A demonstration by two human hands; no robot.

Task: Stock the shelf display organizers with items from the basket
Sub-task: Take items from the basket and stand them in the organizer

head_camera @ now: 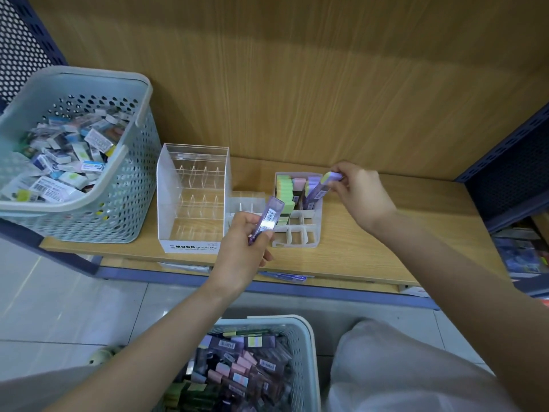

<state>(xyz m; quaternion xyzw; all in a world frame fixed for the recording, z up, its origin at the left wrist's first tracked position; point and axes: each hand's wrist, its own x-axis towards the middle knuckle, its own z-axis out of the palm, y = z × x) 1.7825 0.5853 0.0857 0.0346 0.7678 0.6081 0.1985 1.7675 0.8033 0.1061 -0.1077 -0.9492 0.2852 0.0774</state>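
Observation:
My left hand (248, 251) grips a slim purple lead case (267, 217) with a barcode label, tilted up over the front of the shelf. My right hand (361, 193) pinches the top of a second purple case (319, 188) that leans into the back right cells of a small white divided organizer (297, 234). Green, pink and purple cases fill that organizer's rear cells; its front cells hold nothing. A grey basket (303, 334) on the floor below me holds several more cases in mixed colours.
A clear acrylic tiered MONO display (193, 203) stands left of the organizer on the wooden shelf (386, 257). A low white divider tray (246, 200) sits between them. A second grey perforated basket (124, 200) of small boxed erasers stands at the far left.

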